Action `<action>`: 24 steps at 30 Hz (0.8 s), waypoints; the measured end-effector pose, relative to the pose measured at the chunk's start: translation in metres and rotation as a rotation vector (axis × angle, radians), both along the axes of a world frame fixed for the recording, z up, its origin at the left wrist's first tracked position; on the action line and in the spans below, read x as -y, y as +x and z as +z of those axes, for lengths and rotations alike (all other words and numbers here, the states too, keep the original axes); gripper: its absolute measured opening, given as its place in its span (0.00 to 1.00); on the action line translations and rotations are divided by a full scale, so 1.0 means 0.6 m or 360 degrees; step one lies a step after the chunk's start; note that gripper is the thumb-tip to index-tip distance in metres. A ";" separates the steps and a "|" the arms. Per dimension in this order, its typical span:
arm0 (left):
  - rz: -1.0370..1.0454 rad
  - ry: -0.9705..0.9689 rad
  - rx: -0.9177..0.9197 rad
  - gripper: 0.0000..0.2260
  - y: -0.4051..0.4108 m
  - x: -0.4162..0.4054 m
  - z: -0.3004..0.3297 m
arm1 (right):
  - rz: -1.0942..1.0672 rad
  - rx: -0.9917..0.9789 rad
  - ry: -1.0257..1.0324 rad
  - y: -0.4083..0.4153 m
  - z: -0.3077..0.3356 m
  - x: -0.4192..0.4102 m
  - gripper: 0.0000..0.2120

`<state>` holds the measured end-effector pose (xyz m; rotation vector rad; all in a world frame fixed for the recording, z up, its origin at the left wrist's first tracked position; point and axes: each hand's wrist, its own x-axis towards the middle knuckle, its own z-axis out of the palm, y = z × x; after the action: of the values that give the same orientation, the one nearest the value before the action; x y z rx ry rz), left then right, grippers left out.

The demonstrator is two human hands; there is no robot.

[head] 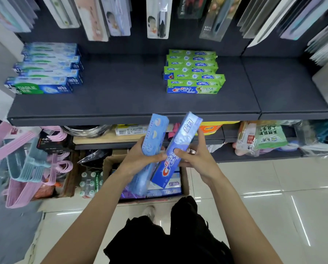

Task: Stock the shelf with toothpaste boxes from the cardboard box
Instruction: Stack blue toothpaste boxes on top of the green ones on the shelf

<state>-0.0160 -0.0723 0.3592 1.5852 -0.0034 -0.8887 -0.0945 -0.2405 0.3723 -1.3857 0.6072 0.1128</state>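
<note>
hands: left hand [140,157] gripped a pale blue toothpaste box [155,136]; right hand [195,159] pinched a darker blue Crest box [178,147], both tilted up, just below the shelf edge
cardboard box [185,180]: on the floor under the hands; more boxes inside
shelf [121,96]: Darlie stack [45,73] left; green Crest stack [193,73] further right

Bright overhead light, streaked glare on the floor tiles [273,193], blurred, fisheye-bent edges.

You hold two blue toothpaste boxes [175,149]; green boxes [194,73] sit at one o'clock on the dark grey shelf [121,96].
</note>
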 end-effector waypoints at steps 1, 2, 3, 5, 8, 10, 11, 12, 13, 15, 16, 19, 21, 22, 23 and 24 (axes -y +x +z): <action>-0.0083 0.0049 0.0058 0.30 0.003 0.013 0.000 | 0.0027 0.0014 -0.0007 0.005 0.002 0.016 0.45; -0.0147 0.0106 0.0122 0.31 0.006 0.028 0.002 | 0.0059 0.0019 -0.0006 0.010 0.004 0.033 0.44; -0.0191 0.0174 0.0204 0.32 0.010 0.046 0.005 | 0.0075 0.0026 0.0007 0.017 0.007 0.051 0.42; -0.0231 0.0324 0.0409 0.31 0.023 0.079 0.012 | -0.0012 0.0051 0.0082 0.031 0.010 0.096 0.34; -0.0373 0.0549 0.0680 0.35 0.044 0.118 0.022 | -0.0008 0.0086 -0.0145 0.054 0.020 0.191 0.29; -0.0467 0.0575 0.0758 0.36 0.056 0.143 0.027 | 0.0302 0.0103 -0.0431 0.067 0.039 0.253 0.25; -0.0507 0.0585 0.0799 0.36 0.063 0.156 0.029 | 0.0470 0.0107 -0.0551 0.073 0.047 0.279 0.20; -0.0539 0.0604 0.0850 0.35 0.069 0.170 0.032 | 0.0610 0.0110 -0.0663 0.080 0.055 0.301 0.16; -0.0539 0.0625 0.0872 0.35 0.074 0.182 0.033 | 0.0709 0.0123 -0.0769 0.087 0.062 0.320 0.14; -0.0343 0.0588 0.0849 0.33 0.084 0.202 0.030 | 0.0728 0.0184 -0.0889 0.098 0.065 0.353 0.14; -0.0159 0.0554 0.0817 0.31 0.088 0.210 0.029 | 0.0635 0.0210 -0.0924 0.103 0.063 0.369 0.14; 0.0381 0.0466 0.0672 0.24 0.096 0.221 0.032 | 0.0155 0.0273 -0.0919 0.123 0.047 0.405 0.14; 0.0545 0.0424 0.0540 0.21 0.102 0.222 0.031 | -0.0110 0.0347 -0.0753 0.152 0.035 0.417 0.14; 0.0571 0.0423 0.0494 0.21 0.104 0.222 0.026 | -0.0178 0.0380 -0.0680 0.174 0.029 0.419 0.13; 0.0579 0.0430 0.0445 0.21 0.106 0.222 0.021 | -0.0216 0.0411 -0.0645 0.201 0.021 0.421 0.13; 0.0585 0.0438 0.0400 0.20 0.108 0.223 0.016 | -0.0241 0.0427 -0.0652 0.232 0.010 0.423 0.14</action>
<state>0.0485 -0.2059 0.3688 1.8691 0.2345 -0.4121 0.0447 -0.4943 0.3782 -1.7073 0.5236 -0.3319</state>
